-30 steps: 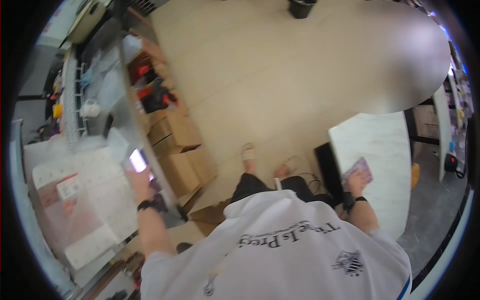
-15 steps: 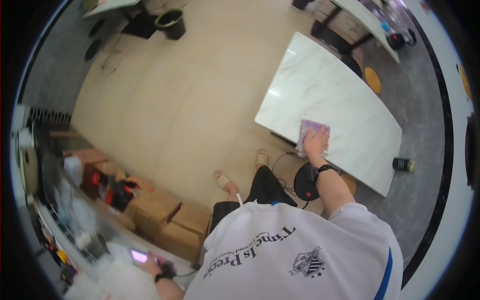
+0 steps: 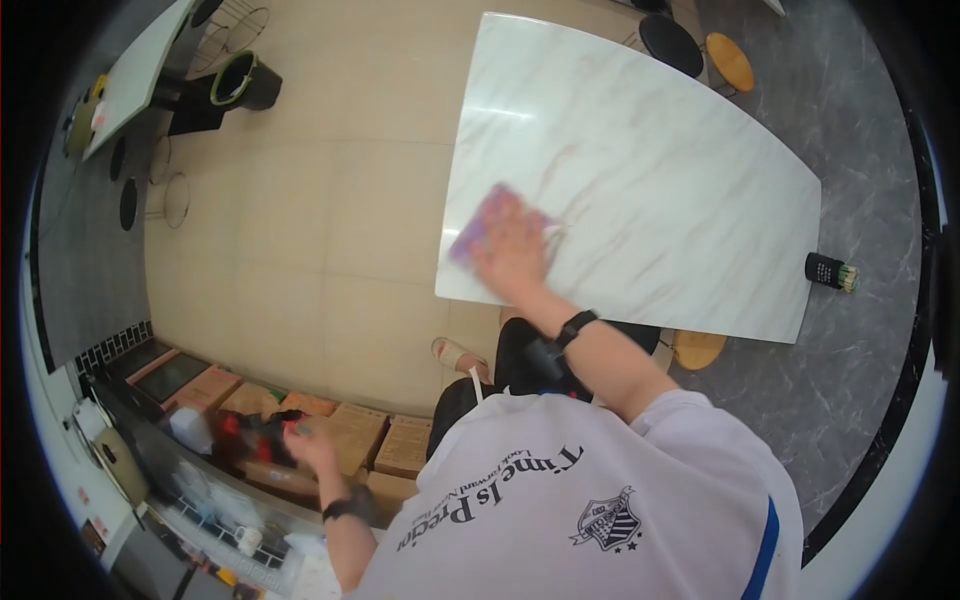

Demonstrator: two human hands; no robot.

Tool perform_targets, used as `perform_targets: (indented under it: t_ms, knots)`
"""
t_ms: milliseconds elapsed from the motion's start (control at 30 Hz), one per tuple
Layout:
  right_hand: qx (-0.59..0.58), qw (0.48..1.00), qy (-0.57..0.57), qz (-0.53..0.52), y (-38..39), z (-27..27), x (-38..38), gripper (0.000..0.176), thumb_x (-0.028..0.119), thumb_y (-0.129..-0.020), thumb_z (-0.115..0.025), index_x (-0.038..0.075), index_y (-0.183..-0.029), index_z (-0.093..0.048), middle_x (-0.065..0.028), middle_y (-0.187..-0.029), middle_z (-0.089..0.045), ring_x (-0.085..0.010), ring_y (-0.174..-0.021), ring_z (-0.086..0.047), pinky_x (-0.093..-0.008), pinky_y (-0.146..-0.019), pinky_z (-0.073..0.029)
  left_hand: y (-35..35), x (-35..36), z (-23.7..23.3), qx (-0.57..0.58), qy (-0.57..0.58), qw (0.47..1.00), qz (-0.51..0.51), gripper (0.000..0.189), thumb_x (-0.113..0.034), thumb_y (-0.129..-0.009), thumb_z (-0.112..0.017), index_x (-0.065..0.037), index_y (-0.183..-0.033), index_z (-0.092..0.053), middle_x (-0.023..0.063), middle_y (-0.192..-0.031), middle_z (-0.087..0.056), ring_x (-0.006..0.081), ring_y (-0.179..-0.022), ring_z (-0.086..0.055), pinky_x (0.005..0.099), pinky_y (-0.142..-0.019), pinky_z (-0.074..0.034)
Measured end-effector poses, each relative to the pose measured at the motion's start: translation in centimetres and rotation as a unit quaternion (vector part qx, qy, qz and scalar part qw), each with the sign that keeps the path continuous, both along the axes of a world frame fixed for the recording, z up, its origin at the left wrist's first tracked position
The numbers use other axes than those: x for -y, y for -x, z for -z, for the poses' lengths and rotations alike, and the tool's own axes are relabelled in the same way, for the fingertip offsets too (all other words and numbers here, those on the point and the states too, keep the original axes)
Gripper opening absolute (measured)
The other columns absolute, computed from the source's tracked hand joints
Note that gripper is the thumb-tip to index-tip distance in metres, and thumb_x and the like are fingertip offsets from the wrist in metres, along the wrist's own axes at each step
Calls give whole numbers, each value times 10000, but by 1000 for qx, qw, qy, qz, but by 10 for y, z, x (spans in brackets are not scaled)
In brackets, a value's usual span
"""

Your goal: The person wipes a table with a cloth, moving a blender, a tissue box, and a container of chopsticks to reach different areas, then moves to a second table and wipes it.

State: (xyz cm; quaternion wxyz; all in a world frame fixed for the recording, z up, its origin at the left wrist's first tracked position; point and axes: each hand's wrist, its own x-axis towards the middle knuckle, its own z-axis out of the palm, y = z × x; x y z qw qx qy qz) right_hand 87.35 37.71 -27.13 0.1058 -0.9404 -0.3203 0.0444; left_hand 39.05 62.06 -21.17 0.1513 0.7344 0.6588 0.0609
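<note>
My right hand (image 3: pixel 513 250) presses a folded purple cloth (image 3: pixel 482 222) against the white marble-patterned table (image 3: pixel 640 190), near its left corner. Motion smears the fingers, which lie over the cloth; a pale edge of it shows beside the hand. My left hand (image 3: pixel 312 443) is raised on the left, in front of brown cardboard boxes (image 3: pixel 355 436). Its fingers look bent and blurred, overlapping red and black items (image 3: pixel 255 432) in this view, and I cannot tell whether it holds anything.
A black holder with pale sticks (image 3: pixel 830 271) is at the table's right edge. Round stools (image 3: pixel 728 62) stand behind the table, and a yellow-topped one (image 3: pixel 698 348) in front. A dark bin (image 3: pixel 246 82) stands at the upper left. A metal counter (image 3: pixel 215 485) runs along the lower left.
My right hand and the purple cloth have moved left across the table. My left hand has risen from the lower-left counter, away from a device with a lit screen. The view has turned.
</note>
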Motion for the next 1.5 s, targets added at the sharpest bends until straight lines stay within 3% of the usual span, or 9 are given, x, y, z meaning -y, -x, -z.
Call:
perform_targets:
  t_ms: [133,233,333,567,800,1000,1067,1233,1500]
  knots:
    - [-56,996,-34,-55,37,-9,12,781,481,-944,-549,61,-1572,-351,-180,-1656,-287,-309,-1547,-244,-556,-1234,-163,-154,4,41,39,53,984,168,577,-155,-892,-718,37,-1372,-462,214,-1346,-542,352,-1199,-557,426,-1005,-479]
    - [-233,972,9,-36,30,-49,65,793,450,-928,-579,47,-1571,-348,-183,-1651,-297,-314,-1544,-260,-555,-1235,-160,-290,29,24,113,275,930,215,444,-184,-957,-656,-13,-1344,-522,160,-1260,-619,297,-1107,-614,404,-914,-525]
    - [-133,988,1,79,14,-17,152,791,408,-938,-572,23,-1579,-314,-202,-1650,-281,-351,-1544,-240,-572,-1236,-143,-355,57,31,163,348,868,314,359,-196,-980,-633,-19,-1285,-569,129,-1134,-681,253,-1001,-653,385,-817,-544]
    - [98,981,24,164,-219,19,201,738,468,-1015,-455,50,-1598,-281,-186,-1660,-265,-359,-1533,-245,-572,-1227,-159,-330,88,28,163,243,909,298,350,-165,-997,-600,-34,-1318,-550,115,-1196,-653,206,-988,-626,338,-787,-528]
    - [149,988,29,25,-397,37,22,734,537,-1020,-409,81,-1589,-324,-135,-1645,-332,-303,-1537,-259,-532,-1230,-192,-235,90,18,143,299,940,77,314,-146,-997,-594,-36,-1288,-552,107,-1208,-639,186,-981,-601,337,-834,-511]
    - [74,989,-33,-126,-242,15,-92,747,510,-976,-483,12,-1526,-396,-191,-1594,-390,-351,-1482,-338,-562,-1203,-240,-192,99,35,206,275,939,15,275,-139,-1006,-580,-40,-1263,-562,90,-1199,-644,168,-982,-586,321,-843,-500]
    - [-21,985,-3,-171,-145,-3,-83,705,478,-974,-485,35,-1519,-423,-237,-1587,-374,-409,-1452,-367,-590,-1202,-234,-199,95,43,237,268,934,25,268,-137,-1009,-576,-41,-1259,-564,86,-1202,-643,167,-987,-585,317,-844,-497]
    - [-68,966,-37,-245,13,-21,10,688,430,-957,-554,46,-1517,-442,-149,-1618,-371,-311,-1516,-309,-542,-1223,-194,-258,73,23,241,230,938,92,263,-165,-1027,-556,-37,-1256,-569,82,-1198,-645,166,-1000,-590,317,-844,-500]
    - [-40,997,-11,-68,-43,-27,40,725,396,-958,-558,-6,-1534,-381,-186,-1607,-365,-347,-1510,-301,-538,-1221,-187,-368,100,70,243,315,892,214,309,-269,-1072,-476,-11,-1211,-574,156,-1108,-675,248,-996,-641,378,-863,-511]
